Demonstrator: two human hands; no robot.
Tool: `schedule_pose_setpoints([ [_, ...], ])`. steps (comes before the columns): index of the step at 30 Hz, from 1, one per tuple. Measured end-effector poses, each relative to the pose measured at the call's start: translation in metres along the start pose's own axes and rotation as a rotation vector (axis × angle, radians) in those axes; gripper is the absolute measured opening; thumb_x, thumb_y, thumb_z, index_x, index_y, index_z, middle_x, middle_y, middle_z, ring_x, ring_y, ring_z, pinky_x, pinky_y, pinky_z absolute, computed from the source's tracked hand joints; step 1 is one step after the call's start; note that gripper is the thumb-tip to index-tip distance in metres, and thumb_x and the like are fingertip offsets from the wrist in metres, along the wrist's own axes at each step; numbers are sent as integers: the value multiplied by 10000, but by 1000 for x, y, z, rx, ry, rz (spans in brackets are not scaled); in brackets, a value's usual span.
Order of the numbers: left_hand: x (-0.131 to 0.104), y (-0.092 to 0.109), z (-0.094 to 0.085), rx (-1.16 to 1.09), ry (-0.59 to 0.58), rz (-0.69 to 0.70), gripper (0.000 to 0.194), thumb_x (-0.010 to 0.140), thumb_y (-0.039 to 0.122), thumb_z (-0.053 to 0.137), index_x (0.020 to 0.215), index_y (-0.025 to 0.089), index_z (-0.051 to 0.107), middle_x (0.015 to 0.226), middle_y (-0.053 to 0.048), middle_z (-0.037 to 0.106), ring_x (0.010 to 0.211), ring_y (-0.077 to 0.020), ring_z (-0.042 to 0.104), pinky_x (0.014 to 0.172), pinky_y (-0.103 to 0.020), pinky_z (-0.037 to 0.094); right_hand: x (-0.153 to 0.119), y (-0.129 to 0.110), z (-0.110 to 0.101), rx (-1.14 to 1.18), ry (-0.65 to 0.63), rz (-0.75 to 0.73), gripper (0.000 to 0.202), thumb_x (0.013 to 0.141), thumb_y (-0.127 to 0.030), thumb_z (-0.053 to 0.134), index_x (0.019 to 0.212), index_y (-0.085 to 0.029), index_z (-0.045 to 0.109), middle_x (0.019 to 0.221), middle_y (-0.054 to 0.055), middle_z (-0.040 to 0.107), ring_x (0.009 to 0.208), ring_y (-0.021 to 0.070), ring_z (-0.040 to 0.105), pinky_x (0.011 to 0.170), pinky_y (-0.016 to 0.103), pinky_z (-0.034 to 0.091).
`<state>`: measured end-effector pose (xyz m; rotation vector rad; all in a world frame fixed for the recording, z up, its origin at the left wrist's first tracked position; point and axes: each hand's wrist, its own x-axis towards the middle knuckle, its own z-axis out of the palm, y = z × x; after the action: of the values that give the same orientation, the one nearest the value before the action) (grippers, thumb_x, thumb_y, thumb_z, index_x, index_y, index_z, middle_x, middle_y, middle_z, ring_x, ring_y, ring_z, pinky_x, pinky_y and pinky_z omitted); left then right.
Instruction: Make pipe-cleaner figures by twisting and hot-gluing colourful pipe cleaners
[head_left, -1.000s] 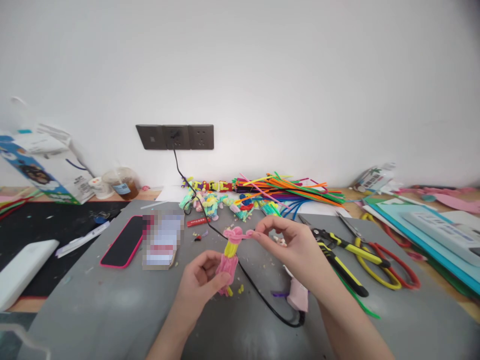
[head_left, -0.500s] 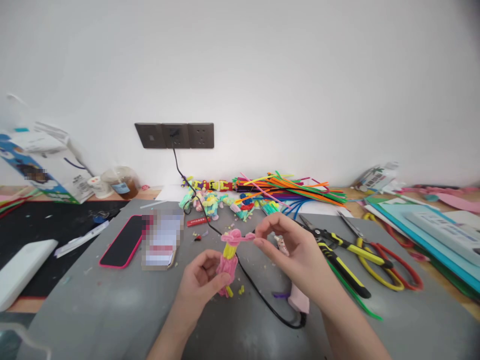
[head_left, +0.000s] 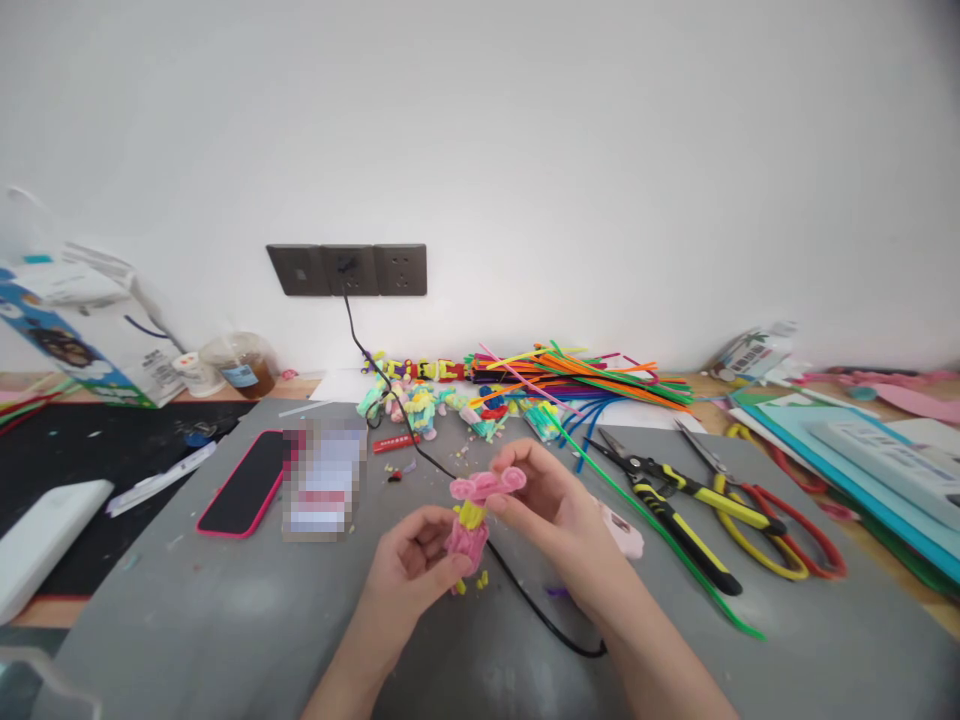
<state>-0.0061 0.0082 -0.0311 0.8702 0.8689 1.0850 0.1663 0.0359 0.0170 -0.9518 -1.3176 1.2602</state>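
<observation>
- Since the earlier frame, in the head view, the right hand has moved leftward, closer to the pink-and-yellow fuzzy pipe-cleaner figure.
- That figure sits upright above the grey, flat mat, between the hands: the left hand curls its fingers round the pink body; the right pinches the coiled pink top, thumb in front.
- Pulling too hard on those coils could unwind them; a loose left hold could let the body twist.
- Black, thin cable runs behind, and might snag a wrist.

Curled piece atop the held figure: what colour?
The curled piece is pink; the head view shows it best.
</observation>
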Motion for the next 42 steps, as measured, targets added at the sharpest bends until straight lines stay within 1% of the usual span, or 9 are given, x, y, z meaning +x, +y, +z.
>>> schedule_pose_setpoints([
  [5,-1,-1,-1,-10,-5,22,261,729,285,853,945,198,733,893,-29,735,783,-131,647,672,-198,525,-3,0,1,64,46,-53,271,827,-418,761,931,-250,576,876,-7,557,772,166,531,709,279,444],
  [10,1,0,0,-12,8,30,276,714,286,864,935,191,729,879,-25,726,808,-142,657,708,-213,524,-4,-5,-3,-61,113,-112,198,833,-381,751,896,-244,622,829,-8,573,733,168,508,679,290,401],
  [19,-1,-2,6,-25,73,57,272,678,284,874,892,187,738,856,-31,732,798,-151,656,755,-236,524,-2,-12,-3,-128,92,-4,249,813,-440,736,755,-218,640,720,-7,583,688,174,506,652,299,400],
  [25,0,-3,5,-28,79,58,257,691,268,861,901,201,728,882,-30,731,860,-171,668,792,-256,534,-3,-7,-1,-25,91,24,326,744,-496,805,782,-223,632,719,-9,594,677,167,526,639,278,429],
  [29,0,-5,5,-34,86,53,276,677,273,871,893,196,717,880,-37,731,871,-186,676,770,-263,541,-2,-8,0,19,60,91,384,728,-554,802,773,-215,627,733,2,604,677,166,538,648,280,446],
  [32,0,-6,4,-40,83,62,267,682,276,870,878,188,711,860,-36,724,855,-182,673,764,-265,544,-3,-5,2,77,40,140,394,718,-547,814,777,-218,605,720,-11,588,670,159,530,638,271,444],
  [36,2,-5,3,-34,90,87,258,688,248,869,873,186,700,861,-21,716,838,-154,659,782,-246,538,-5,2,2,86,99,52,385,723,-481,835,854,-246,560,747,-31,557,684,157,522,634,261,443],
  [40,2,-5,4,0,199,134,299,657,268,885,865,190,685,839,-6,702,809,-152,662,739,-232,543,-9,1,0,-54,257,-96,298,752,-421,820,786,-235,590,737,-26,545,661,148,481,618,260,406],
  [42,2,-7,3,36,241,156,317,653,288,884,883,197,685,884,-19,717,848,-175,678,757,-254,558,-10,0,-1,-49,211,-47,270,775,-434,794,759,-224,626,718,-11,577,661,155,504,615,265,414],
])
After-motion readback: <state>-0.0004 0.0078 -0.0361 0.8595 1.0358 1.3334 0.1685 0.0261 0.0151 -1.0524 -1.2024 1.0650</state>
